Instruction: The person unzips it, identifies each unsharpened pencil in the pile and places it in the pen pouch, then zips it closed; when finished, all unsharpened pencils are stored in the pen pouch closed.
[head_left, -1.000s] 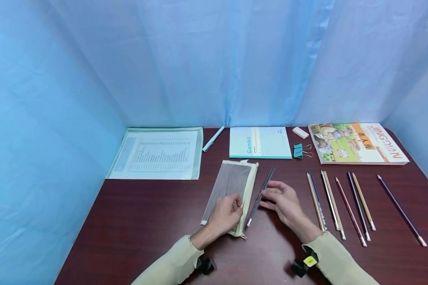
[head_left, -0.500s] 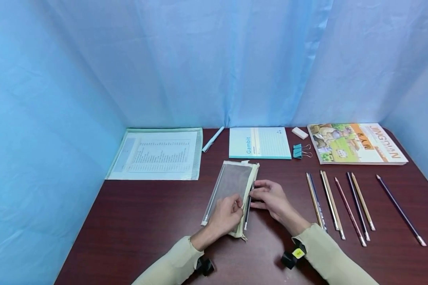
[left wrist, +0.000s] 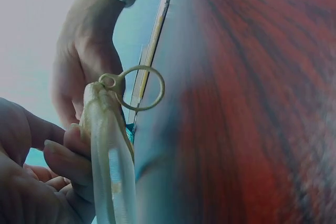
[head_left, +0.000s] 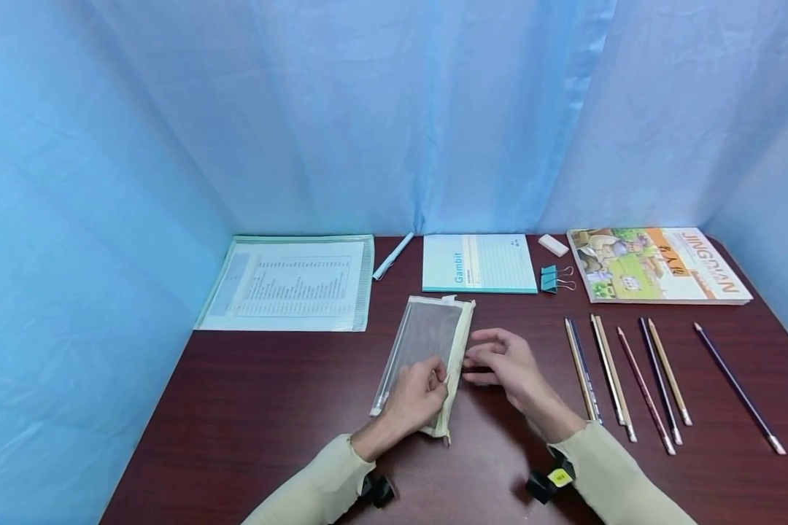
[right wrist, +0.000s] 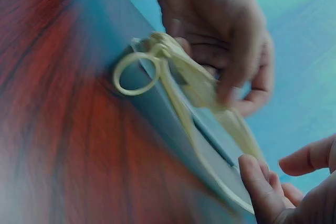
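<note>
A pale mesh zip pencil case (head_left: 433, 321) lies slanted on the dark table, its zip side toward the right. My left hand (head_left: 415, 394) rests on it and pinches the cream zip edge near the front. The right wrist view shows the mouth parted, with a dark pencil (right wrist: 215, 141) inside. Another slim pencil shape (head_left: 392, 364) runs along the left side under the mesh. My right hand (head_left: 508, 368) is beside the zip edge, thumb and fingers apart, holding nothing visible. A ring-shaped zip pull (left wrist: 163, 90) hangs at the near end of the case.
Several pencils (head_left: 645, 386) lie to the right. Along the back are a document folder (head_left: 289, 284), a white pen (head_left: 392, 257), a notebook (head_left: 499, 264), an eraser (head_left: 553, 245), a teal binder clip (head_left: 549, 278) and a book (head_left: 630, 284). Blue curtains (head_left: 341, 117) enclose the table.
The right hand has brought dark pencils left to the case; they have gone from its fingers into the mouth. It has since drawn slightly back. The left hand has kept its place.
</note>
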